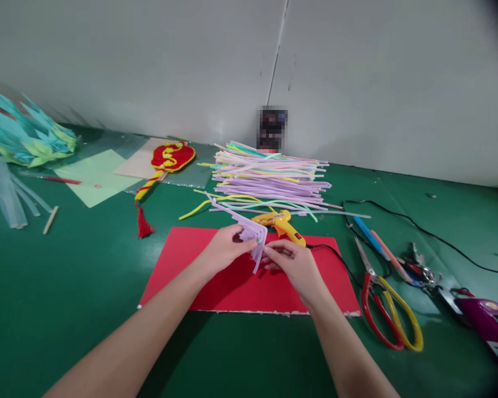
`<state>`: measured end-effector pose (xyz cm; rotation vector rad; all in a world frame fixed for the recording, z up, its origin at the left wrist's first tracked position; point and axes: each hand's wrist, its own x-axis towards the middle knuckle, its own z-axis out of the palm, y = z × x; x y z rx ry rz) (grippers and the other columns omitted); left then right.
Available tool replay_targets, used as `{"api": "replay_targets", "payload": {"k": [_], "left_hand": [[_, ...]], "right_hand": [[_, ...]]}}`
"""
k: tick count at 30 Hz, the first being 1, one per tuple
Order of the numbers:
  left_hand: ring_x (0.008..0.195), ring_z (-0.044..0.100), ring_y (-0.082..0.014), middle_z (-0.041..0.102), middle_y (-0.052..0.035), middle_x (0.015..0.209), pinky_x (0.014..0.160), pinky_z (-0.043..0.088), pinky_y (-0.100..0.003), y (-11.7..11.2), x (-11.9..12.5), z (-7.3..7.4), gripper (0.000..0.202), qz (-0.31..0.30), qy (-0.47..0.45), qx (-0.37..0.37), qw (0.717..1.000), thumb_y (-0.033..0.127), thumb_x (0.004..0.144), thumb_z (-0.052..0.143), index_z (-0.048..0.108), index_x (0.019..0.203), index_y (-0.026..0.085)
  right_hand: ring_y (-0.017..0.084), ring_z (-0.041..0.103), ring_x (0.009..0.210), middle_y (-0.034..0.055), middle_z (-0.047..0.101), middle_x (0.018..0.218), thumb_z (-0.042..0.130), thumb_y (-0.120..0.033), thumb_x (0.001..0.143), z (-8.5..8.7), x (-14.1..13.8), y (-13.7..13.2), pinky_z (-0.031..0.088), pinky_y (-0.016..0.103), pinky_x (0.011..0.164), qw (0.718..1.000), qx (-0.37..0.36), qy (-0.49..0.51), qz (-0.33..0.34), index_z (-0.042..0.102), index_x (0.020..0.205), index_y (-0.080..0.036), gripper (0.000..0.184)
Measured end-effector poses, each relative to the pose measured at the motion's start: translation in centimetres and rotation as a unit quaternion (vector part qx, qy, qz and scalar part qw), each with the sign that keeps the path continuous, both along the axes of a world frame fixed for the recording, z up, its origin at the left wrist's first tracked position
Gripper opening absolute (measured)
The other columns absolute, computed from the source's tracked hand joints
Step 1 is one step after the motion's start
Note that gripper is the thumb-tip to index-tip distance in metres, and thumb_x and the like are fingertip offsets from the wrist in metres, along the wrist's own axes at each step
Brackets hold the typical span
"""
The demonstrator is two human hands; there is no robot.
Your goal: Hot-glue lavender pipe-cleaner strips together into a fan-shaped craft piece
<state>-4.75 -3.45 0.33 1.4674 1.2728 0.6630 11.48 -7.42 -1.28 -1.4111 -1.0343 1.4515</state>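
Note:
Several bent lavender pipe cleaners [255,232], nested in a V shape, are held above a red board [178,276]. My left hand [229,247] grips them from the left, thumb across the front. At their lower right edge, the fingertips of my right hand [288,260] are pinched together on the strips; the exact contact is partly hidden. Just behind the hands lies a yellow hot glue gun [288,226], partly over the board's far edge. Beyond it is a pile of loose pipe cleaners [269,182] in purple, pink, yellow and green.
Scissors [371,282], pens [371,237] and a purple-handled tool [483,318] lie to the right, near a black cord [415,221]. Leftward are a red fan-shaped ornament [172,157] with a tassel, green paper [103,177] and a teal leafy craft [29,132]. A pale wall [149,66] stands behind.

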Motion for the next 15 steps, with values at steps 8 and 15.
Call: {"api": "replay_targets", "payload": {"k": [8,15], "left_hand": [[0.083,0.061,-0.0197,0.067,-0.0054,0.091,0.074,0.046,-0.03,0.11,-0.2,-0.36,0.019,-0.014,-0.013,0.005,1.0,0.026,0.071,0.058,0.061,0.084,0.014],[0.082,0.062,-0.0204,0.068,-0.0059,0.09,0.074,0.047,-0.031,0.15,-0.2,-0.43,0.018,-0.012,-0.012,0.011,1.0,0.028,0.07,0.058,0.061,0.082,0.014]], "right_hand": [[0.015,0.065,0.063,0.0031,0.067,0.066,0.069,-0.04,0.064,-0.1,-0.03,0.03,0.055,0.025,0.059,1.0,0.0,-0.002,-0.009,0.064,0.078,-0.015,0.029],[0.017,0.066,0.063,0.0035,0.067,0.066,0.07,-0.041,0.063,-0.11,-0.02,0.07,0.056,0.026,0.058,1.0,0.0,-0.006,-0.016,0.064,0.079,-0.015,0.031]]}}
